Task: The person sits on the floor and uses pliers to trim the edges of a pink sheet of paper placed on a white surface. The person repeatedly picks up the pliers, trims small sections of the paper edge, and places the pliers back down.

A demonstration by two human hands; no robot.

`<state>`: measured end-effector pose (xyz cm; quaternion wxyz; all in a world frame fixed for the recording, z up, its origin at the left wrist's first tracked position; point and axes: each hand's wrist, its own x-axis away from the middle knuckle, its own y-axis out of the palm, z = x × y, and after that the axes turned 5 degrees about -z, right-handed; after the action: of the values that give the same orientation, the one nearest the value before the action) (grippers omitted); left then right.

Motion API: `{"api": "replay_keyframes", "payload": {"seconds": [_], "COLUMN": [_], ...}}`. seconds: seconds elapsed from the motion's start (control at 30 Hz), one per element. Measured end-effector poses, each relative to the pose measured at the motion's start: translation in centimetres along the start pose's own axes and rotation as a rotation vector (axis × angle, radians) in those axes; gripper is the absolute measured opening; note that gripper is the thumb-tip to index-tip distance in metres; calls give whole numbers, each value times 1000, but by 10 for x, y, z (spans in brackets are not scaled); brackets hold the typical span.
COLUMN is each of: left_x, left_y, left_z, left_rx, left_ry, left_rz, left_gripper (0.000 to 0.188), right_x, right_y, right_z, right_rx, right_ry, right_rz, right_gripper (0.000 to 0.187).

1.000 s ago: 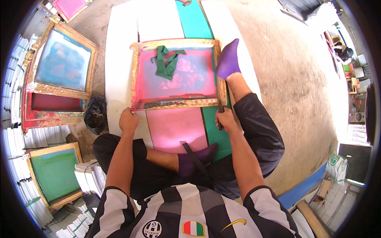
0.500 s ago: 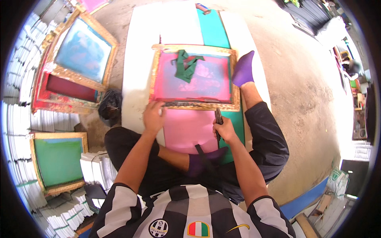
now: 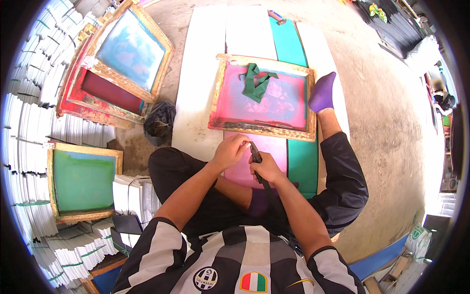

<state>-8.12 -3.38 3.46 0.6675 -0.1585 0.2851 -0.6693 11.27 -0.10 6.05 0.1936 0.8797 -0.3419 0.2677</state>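
My right hand (image 3: 268, 168) grips dark pliers (image 3: 255, 153), their jaws pointing up and left. My left hand (image 3: 229, 153) is closed in a pinch right beside the jaw tips; whatever sits between its fingers is too small to name. Both hands are over a pink panel (image 3: 237, 171), just below the near edge of a wooden-framed printing screen (image 3: 264, 131) with pink, stained mesh. A crumpled dark green strip (image 3: 256, 91) lies on the mesh. My foot in a purple sock (image 3: 323, 93) is beside the frame's right edge.
White panels (image 3: 198, 98) and a teal strip (image 3: 290, 46) make up the low work surface. More framed screens (image 3: 159, 59) lean at the left, near a black plastic bag (image 3: 160, 122) and a green screen (image 3: 83, 179). Stacked white bundles (image 3: 29, 147) line the left side.
My left hand has left the frame's near left corner and come right, to the pliers' tips. The pliers in my right hand have moved left and down from the frame. The view has shifted left.
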Motion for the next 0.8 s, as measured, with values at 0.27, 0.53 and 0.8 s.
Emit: {"api": "replay_keyframes", "payload": {"seconds": [0.27, 0.53, 0.8], "left_x": [2, 14, -3], "left_y": [1, -44, -86], "left_z": [-21, -86, -71], "left_rx": [36, -503, -666], "left_ry": [-48, -463, -1011], "left_rz": [30, 75, -34], "left_gripper": [12, 20, 28], "right_x": [-7, -4, 11], "right_y": [-4, -30, -139], "right_z": [2, 17, 46], "right_rx": [-80, -137, -173], "right_ry": [72, 174, 191], "right_rz": [-146, -42, 297], "right_gripper": [45, 49, 36]}}
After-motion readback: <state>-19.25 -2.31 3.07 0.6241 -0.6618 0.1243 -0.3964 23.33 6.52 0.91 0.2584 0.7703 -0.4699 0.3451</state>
